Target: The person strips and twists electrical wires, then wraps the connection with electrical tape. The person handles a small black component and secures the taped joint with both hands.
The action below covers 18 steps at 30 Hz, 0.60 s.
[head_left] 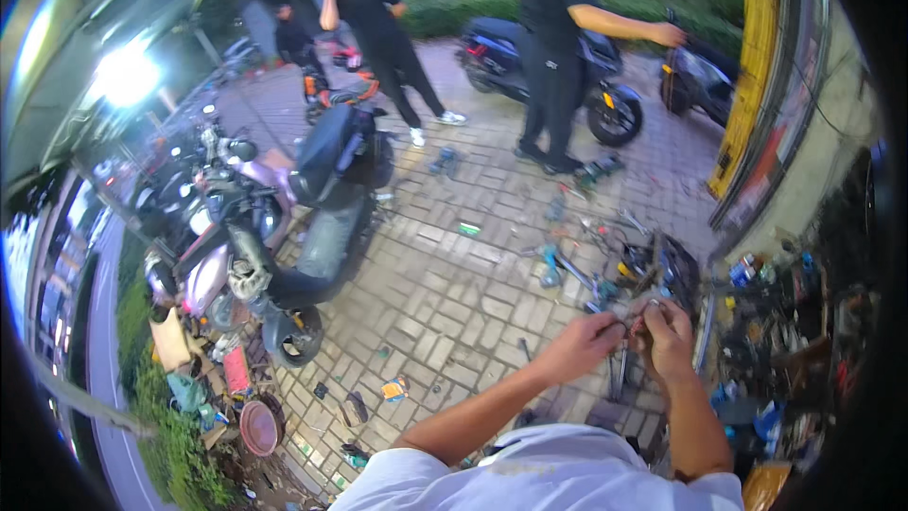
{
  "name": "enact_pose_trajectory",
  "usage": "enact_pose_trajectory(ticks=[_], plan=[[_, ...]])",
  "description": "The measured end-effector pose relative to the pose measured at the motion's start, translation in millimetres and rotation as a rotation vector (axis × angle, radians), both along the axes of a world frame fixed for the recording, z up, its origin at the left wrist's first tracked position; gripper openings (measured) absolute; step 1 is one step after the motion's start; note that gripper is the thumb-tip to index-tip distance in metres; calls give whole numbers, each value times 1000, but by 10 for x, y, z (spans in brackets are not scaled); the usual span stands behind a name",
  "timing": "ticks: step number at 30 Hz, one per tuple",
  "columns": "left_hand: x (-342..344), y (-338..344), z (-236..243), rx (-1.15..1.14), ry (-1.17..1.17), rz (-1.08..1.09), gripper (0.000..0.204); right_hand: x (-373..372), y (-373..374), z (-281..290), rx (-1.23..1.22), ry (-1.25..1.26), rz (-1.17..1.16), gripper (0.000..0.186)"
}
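The work looks to be in the middle, I would judge: the small reddish piece is up between the two hands, above the right part of the paved ground, and it is not yet laid down. The right hand has a narrow grip, thumb and fingertips pinched on this piece. The left hand has its fingers bent and near together, just beside the piece; whether they also hold it, I cannot tell. What is finished on the piece is too small to see, so what is left is also unclear.

The ground is of light paving bricks, and loose things lie on it. Near its right edge there are a teal tool and a dark heap of parts; more clutter fills the side by the wall. Toward the near left corner stands a red basin. A scooter with a dark seat is parked on the left. At the far edge, before a green hedge, are more scooters and people in dark clothes. A bright lamp shines under the roof at upper left.
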<state>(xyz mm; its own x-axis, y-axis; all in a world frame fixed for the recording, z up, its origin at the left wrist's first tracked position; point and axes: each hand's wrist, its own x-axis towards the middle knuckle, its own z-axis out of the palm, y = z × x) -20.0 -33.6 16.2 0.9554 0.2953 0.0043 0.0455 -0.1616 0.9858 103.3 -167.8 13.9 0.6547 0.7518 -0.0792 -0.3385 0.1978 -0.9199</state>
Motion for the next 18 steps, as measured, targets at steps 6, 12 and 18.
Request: enact_pose_trajectory(ticks=[6,12,18], plan=[[-194,-143,181,156,2,-159,16,-79,-139,125,158,272,385,32],[-513,-106,58,230,47,-31,13,366,-631,168,354,456,-544,24],[-592,12,-291,-332,62,196,24,687,-1411,14,-62,-35,-537,28]])
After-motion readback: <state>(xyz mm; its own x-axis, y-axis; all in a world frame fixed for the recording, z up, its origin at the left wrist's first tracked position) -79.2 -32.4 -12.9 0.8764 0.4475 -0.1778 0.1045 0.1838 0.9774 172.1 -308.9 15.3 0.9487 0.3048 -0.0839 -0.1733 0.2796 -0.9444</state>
